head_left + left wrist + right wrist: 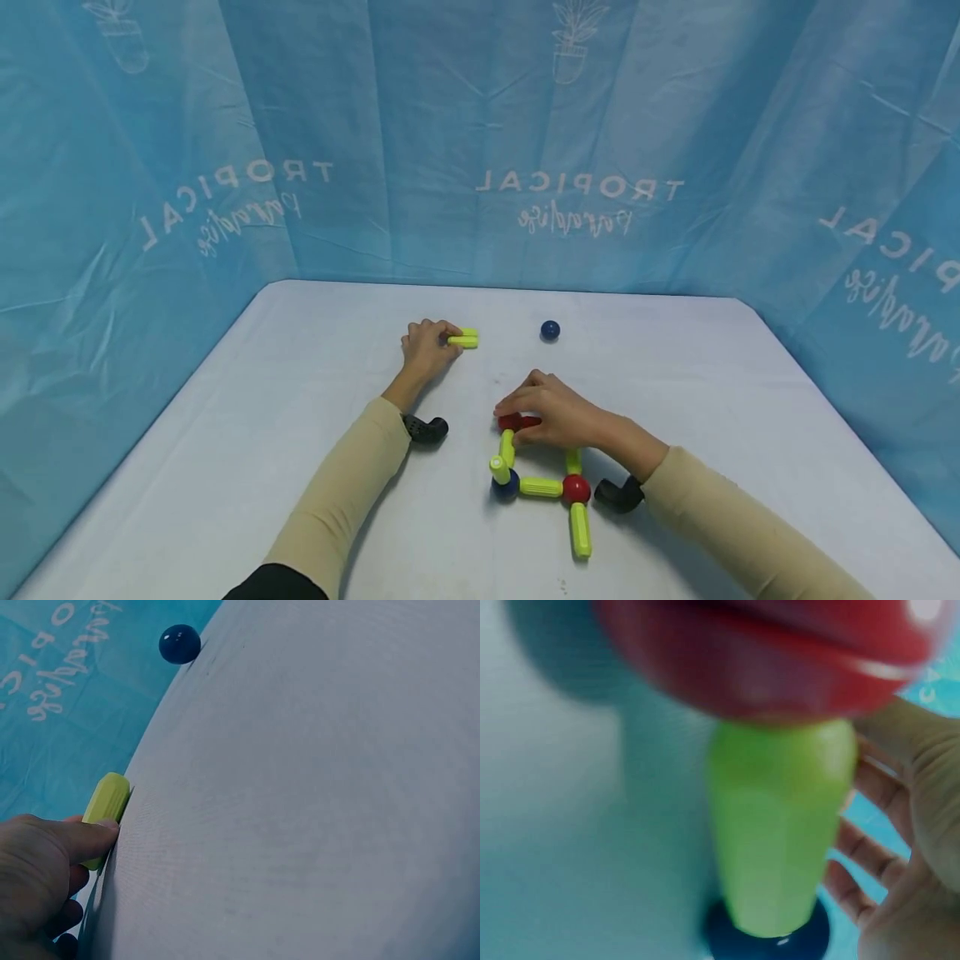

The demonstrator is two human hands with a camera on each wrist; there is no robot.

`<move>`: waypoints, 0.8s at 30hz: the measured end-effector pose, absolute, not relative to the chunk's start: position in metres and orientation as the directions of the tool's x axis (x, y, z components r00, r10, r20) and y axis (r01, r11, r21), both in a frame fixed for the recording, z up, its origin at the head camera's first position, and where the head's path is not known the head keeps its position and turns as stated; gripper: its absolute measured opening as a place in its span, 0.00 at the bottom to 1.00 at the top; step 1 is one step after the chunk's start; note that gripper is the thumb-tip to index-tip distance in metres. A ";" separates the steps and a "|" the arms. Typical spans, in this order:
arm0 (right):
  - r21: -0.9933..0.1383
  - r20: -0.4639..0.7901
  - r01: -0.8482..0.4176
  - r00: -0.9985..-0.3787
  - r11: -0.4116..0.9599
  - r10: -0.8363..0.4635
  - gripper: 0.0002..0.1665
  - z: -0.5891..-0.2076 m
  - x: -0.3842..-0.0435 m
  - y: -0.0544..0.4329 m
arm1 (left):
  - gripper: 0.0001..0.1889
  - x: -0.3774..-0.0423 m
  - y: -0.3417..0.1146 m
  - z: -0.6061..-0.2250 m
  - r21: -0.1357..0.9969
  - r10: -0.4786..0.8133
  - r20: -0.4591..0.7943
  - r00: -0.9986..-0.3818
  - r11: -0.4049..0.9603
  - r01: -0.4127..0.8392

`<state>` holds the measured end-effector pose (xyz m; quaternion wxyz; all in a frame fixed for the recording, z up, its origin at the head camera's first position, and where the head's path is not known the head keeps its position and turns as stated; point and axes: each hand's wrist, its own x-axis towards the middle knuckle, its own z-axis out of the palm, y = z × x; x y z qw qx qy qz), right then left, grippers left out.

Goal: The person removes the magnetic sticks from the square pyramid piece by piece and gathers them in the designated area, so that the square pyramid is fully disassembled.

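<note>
In the head view, mirrored "TROPICAL" (581, 185) is being displayed over "Paradise" (576, 219) on the blue sheet (427, 108) at ten o'clock, between one and two, and, partly cut off, at three; in the left wrist view, fragments (52, 679) are being shown at ten.

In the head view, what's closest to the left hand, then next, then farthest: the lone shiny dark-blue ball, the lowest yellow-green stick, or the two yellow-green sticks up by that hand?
1. Two yellow-green sticks: right at the left hand's fingers.
2. Lone shiny dark-blue ball: off to that hand's right.
3. Lowest yellow-green stick: farthest, right and nearer the person.
</note>
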<state>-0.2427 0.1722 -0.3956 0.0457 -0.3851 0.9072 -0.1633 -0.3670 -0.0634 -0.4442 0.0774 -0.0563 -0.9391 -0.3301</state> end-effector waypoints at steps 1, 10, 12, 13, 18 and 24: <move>-0.288 0.047 -0.695 -0.697 0.658 -0.716 0.25 -0.394 -0.243 0.171 | 0.13 -0.367 -0.064 -0.444 0.613 0.054 0.184 -0.981 0.775 0.157; -0.005 0.157 -0.602 -0.789 0.799 -0.594 0.19 -0.387 -0.233 0.171 | 0.13 -0.365 -0.064 -0.443 0.623 0.049 0.209 -0.977 0.763 0.172; -0.023 0.162 -0.540 -0.832 0.841 -0.530 0.19 -0.391 -0.230 0.171 | 0.13 -0.364 -0.064 -0.444 0.624 0.048 0.207 -0.977 0.763 0.170; -0.035 0.162 -0.508 -0.852 0.860 -0.497 0.19 -0.393 -0.228 0.170 | 0.13 -0.364 -0.064 -0.444 0.623 0.048 0.205 -0.977 0.764 0.169; -0.146 0.163 -0.395 -0.914 0.907 -0.372 0.20 -0.404 -0.220 0.171 | 0.13 -0.365 -0.063 -0.446 0.604 0.054 0.198 -0.979 0.780 0.165; -0.345 0.186 -0.474 -0.881 0.810 -0.435 0.22 -0.416 -0.220 0.174 | 0.13 -0.365 -0.063 -0.446 0.606 0.049 0.205 -0.978 0.778 0.166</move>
